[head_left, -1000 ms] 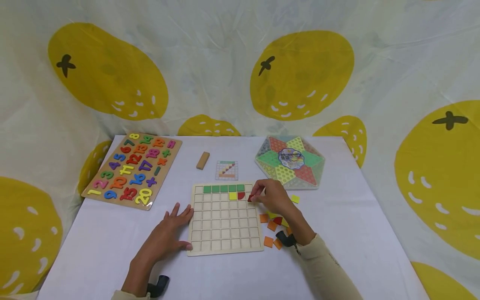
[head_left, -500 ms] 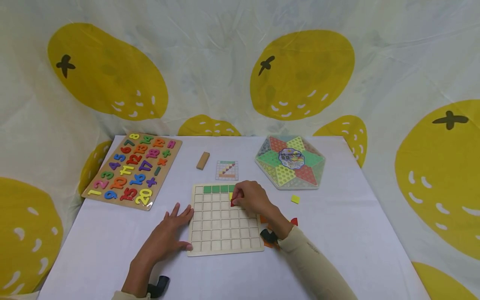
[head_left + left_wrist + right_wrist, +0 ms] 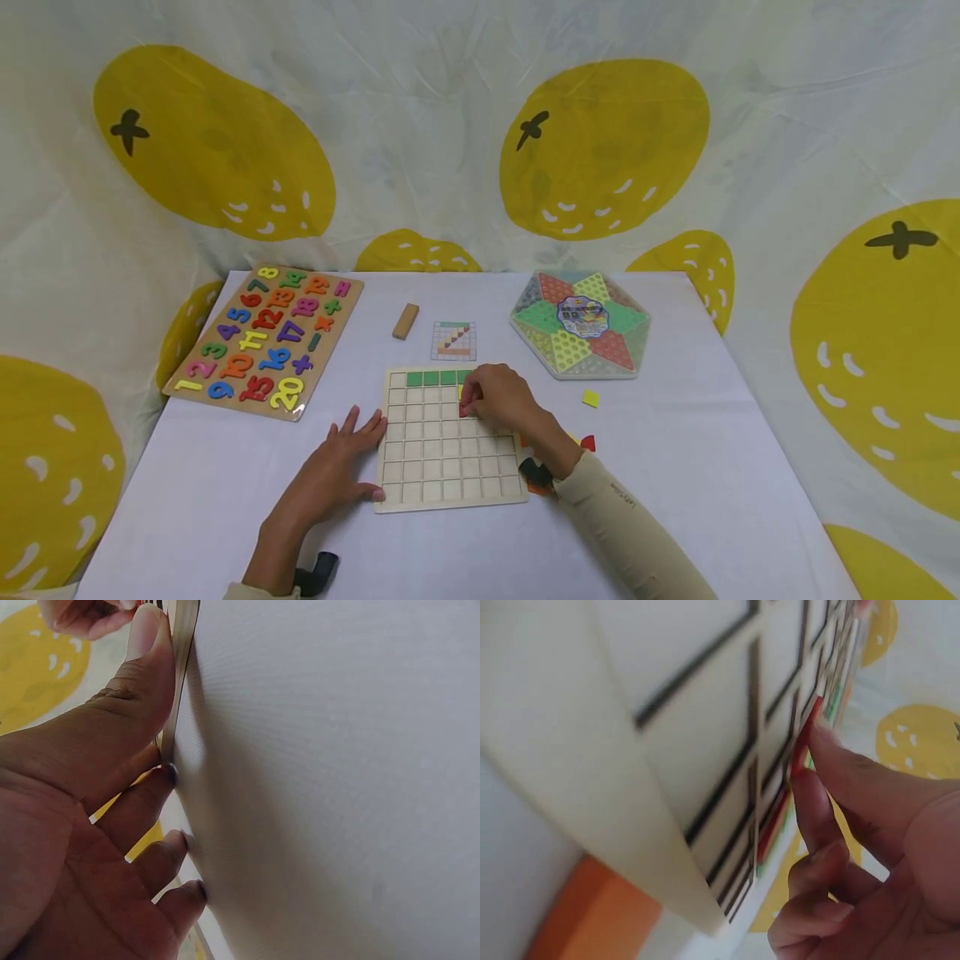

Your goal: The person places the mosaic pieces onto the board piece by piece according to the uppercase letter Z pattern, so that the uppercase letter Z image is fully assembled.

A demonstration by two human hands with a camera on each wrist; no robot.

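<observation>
A wooden grid board (image 3: 431, 450) lies flat on the table, with a row of green square tiles (image 3: 432, 378) along its far side. My right hand (image 3: 501, 398) is over the board, pinching a small red tile (image 3: 804, 742) between thumb and fingertip at a cell just below the yellow tile (image 3: 461, 391). The right wrist view shows this tile tilted against the grid, beyond another red tile (image 3: 772, 822) lying in a cell. Along the board's left edge, my left hand (image 3: 337, 467) rests with fingers spread, its thumb (image 3: 146, 667) at the near corner.
Loose tiles, among them a red one (image 3: 588, 443), lie right of the board, partly under my right wrist. A yellow tile (image 3: 591, 399) sits apart. Behind are a pattern card (image 3: 453, 352), a wooden block (image 3: 406, 321), a number board (image 3: 247, 367) and a hexagonal game board (image 3: 581, 321).
My right hand has carried the red tile leftward from the board's right edge to a cell below the yellow tile, then shifted only slightly. My left hand has stayed put.
</observation>
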